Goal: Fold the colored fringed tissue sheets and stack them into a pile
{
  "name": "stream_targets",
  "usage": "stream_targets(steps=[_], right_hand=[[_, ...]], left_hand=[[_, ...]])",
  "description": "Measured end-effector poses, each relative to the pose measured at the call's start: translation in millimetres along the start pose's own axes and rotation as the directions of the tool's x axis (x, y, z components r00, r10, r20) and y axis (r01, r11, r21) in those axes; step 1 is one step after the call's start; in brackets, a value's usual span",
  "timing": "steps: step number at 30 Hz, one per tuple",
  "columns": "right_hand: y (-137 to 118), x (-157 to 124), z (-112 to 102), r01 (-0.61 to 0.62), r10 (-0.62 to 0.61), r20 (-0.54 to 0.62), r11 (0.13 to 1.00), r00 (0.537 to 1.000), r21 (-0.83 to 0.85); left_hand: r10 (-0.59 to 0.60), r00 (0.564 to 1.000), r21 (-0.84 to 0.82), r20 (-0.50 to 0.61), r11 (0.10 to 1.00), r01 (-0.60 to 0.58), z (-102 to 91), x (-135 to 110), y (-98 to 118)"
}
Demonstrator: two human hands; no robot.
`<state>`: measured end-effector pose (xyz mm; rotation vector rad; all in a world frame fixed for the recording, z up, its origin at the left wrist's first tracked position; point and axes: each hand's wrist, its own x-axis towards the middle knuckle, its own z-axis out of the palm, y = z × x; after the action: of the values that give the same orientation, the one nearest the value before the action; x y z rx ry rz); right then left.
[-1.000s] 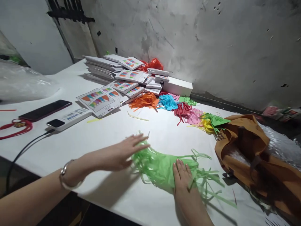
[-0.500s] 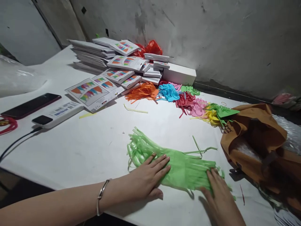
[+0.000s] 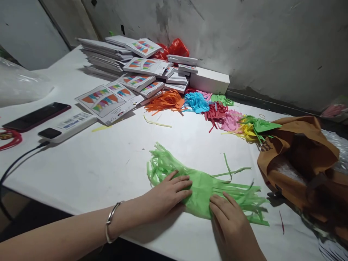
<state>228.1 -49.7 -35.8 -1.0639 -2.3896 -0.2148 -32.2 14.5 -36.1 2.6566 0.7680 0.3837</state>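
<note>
A green tissue-paper tassel (image 3: 201, 192) lies flat on the white table, its cut fringe fanning out at both ends. My left hand (image 3: 168, 194) rests on its left part with the fingers stretched out and the palm down. On the lower right part, where the plain middle band meets the strips, lie the fingertips of my right hand (image 3: 231, 219), fingers extended; its thumb is hidden. Two loose green strips (image 3: 231, 172) lie just behind the tassel. A silver bangle (image 3: 110, 221) circles my left wrist.
Tassels in several colours (image 3: 197, 102) line the back, beside stacked printed packets (image 3: 138, 81) and a white box (image 3: 210, 80). A brown bag (image 3: 299, 159) stands at right. On the left lie a phone (image 3: 38, 116) and a cabled white device (image 3: 70, 127). The table's front edge runs below my left arm.
My right hand has slid left from the tassel's right fringe to near its middle band, and the right strips now lie more spread. My left hand has barely shifted.
</note>
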Motion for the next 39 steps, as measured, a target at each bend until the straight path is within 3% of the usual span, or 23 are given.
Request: stream_targets(steps=[6, 10, 13, 16, 18, 21, 23, 25, 28, 34, 39], right_hand=[[-15.3, 4.8, 3.5, -0.037, 0.037, 0.006, 0.998, 0.999, 0.049], [-18.0, 4.8, 5.5, -0.088, 0.09, -0.014, 0.991, 0.996, 0.105], [-16.6, 2.2, 5.5, -0.114, 0.117, -0.022, 0.987, 0.993, 0.112], [-15.1, 1.1, 6.6, -0.047, 0.051, -0.049, 0.996, 0.997, 0.078], [-13.8, 1.5, 6.6, -0.012, 0.016, -0.041, 0.995, 0.999, 0.098], [-9.0, 5.5, 3.9, -0.141, 0.131, 0.059, 0.962, 0.99, 0.233], [-3.1, 12.2, 2.1, -0.295, 0.251, 0.195, 0.924, 0.948, 0.245], [4.8, 22.5, 2.7, -0.415, 0.354, 0.337, 0.901, 0.872, 0.128], [16.9, 41.3, 7.9, -0.486, 0.46, 0.446, 0.872, 0.768, -0.061], [26.7, 65.1, 13.3, -0.517, 0.52, 0.518, 0.84, 0.679, -0.165], [34.7, 59.7, -0.2, -0.527, 0.534, 0.554, 0.828, 0.639, -0.191]], left_hand=[[-0.008, 1.0, -0.021, -0.012, 1.0, 0.008, -9.2, -2.3, 4.7], [-0.007, 0.999, 0.003, 0.037, 1.0, 0.007, -12.0, -5.3, 5.4], [-0.006, 1.0, 0.103, -0.009, 0.995, 0.007, -9.4, -6.9, 9.1], [0.045, 0.997, 0.16, -0.058, 0.986, -0.035, -4.9, -4.9, 14.3], [0.091, 0.995, 0.113, -0.027, 0.99, -0.088, -4.4, -1.1, 16.1], [0.064, 0.997, 0.004, 0.053, 0.998, -0.064, -9.9, 9.7, 14.2], [-0.056, 0.992, -0.031, 0.11, 0.998, 0.06, -15.7, 20.8, 10.0], [-0.187, 0.972, -0.016, 0.142, 0.981, 0.192, -20.3, 34.3, 4.5], [-0.311, 0.941, 0.045, 0.133, 0.95, 0.308, -22.5, 53.6, -3.6], [-0.441, 0.889, 0.149, 0.123, 0.894, 0.423, -20.8, 67.0, -9.7], [-0.448, 0.883, 0.172, 0.138, 0.889, 0.425, -20.5, 64.4, -12.2]])
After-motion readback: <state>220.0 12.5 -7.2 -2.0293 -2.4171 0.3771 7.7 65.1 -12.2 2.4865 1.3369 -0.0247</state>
